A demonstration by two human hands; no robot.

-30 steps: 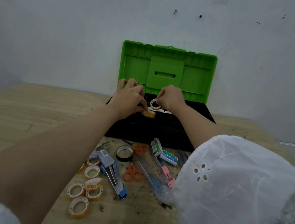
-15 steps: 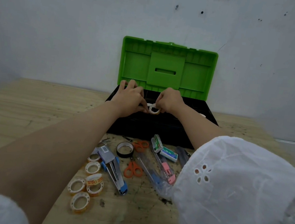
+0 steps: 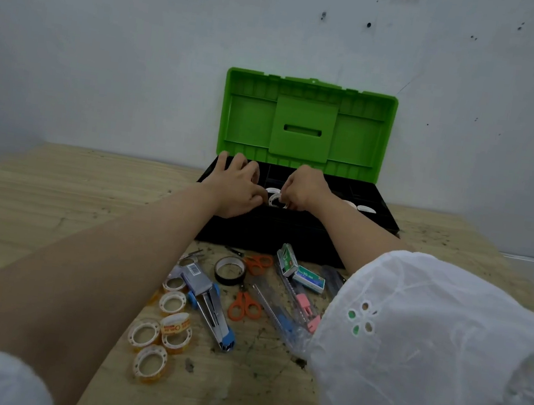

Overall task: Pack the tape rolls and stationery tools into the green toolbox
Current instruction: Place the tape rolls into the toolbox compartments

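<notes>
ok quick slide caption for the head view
Right hand pinches a tape roll in the open green toolbox, left hand alongside; more rolls, scissors, stapler on the table.

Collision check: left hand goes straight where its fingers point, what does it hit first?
Probably the upright green lid of the toolbox, just beyond the left hand; the gap between them is unclear.
</notes>
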